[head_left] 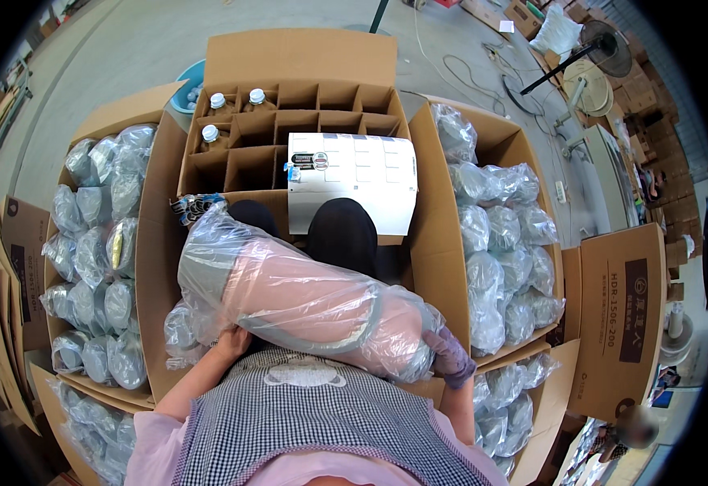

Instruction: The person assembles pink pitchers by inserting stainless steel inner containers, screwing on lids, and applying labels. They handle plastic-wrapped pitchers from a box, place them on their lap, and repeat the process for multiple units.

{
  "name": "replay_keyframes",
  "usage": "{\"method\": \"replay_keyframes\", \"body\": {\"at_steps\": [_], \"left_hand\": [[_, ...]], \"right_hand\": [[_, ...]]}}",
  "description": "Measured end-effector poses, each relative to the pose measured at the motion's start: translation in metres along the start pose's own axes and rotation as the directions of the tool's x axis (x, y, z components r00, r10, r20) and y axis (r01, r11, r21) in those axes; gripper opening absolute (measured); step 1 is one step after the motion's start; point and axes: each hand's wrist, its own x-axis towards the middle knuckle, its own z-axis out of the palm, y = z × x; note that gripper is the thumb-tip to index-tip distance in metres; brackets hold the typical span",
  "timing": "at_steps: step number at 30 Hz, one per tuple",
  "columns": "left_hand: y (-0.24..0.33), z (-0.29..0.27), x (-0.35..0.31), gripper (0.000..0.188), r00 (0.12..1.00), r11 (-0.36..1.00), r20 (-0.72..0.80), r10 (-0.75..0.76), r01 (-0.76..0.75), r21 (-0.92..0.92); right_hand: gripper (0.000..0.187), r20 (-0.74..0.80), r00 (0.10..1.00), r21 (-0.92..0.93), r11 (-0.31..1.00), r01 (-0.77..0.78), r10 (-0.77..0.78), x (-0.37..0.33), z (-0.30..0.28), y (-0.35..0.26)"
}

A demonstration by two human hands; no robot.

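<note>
Left hand (231,340): bare, fingers curled under the near-left end of the plastic sleeve (305,304), gripping it.
Right hand (448,354): in a purple glove, wrapped round the sleeve's near-right end – closed on it.
Sleeve: long, clear, crinkled film bag, pinkish bulk inside, lying slantwise across the lap, just near of the divided carton (289,134).
Progress: judged early – only three white-capped bottles (218,104) stand in the far-left cells; the remaining cells look empty, several hidden under a white printed sheet (354,180).
Stock left: left box (99,243) and right box (499,251) are heaped with film-wrapped bottles.
Materials: brown corrugated card, slotted dividers; glossy wrinkled film; checked apron cloth (321,421).
</note>
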Motion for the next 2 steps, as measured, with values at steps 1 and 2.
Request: {"method": "replay_keyframes", "body": {"at_steps": [1,2], "left_hand": [[-0.0053,0.0017,-0.0017,0.041,0.999,0.999,0.031,-0.012,0.011,0.03],[-0.0099,0.0039,-0.0041,0.041,0.999,0.999,0.03,-0.012,0.011,0.031]], "right_hand": [[0.063,0.006,1.0,-0.013,1.0,-0.001,0.001,0.0001,-0.0006,0.0002],[0.065,0.002,1.0,-0.021,1.0,-0.008,0.008,0.0006,-0.0003,0.0006]]}}
